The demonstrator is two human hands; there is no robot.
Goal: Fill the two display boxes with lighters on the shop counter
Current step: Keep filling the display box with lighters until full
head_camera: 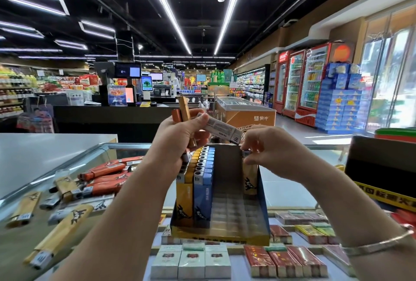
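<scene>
Tan lighter (249,179) under pinching right hand (267,152)

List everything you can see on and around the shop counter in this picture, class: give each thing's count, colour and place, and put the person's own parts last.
display box: one, blue and yellow, centre of the glass counter, partly filled
lighters in box: rows of yellow and blue at its left side; one yellow at its right side
loose lighters: many, orange and yellow, lying on the counter at left
cigarette packs: many, red, white and green, under the glass
drink fridges: several, red, far right wall
bracelet: one, silver, right wrist
left hand: holds several lighters
right hand: pinches the yellow lighter at the box's right
</scene>
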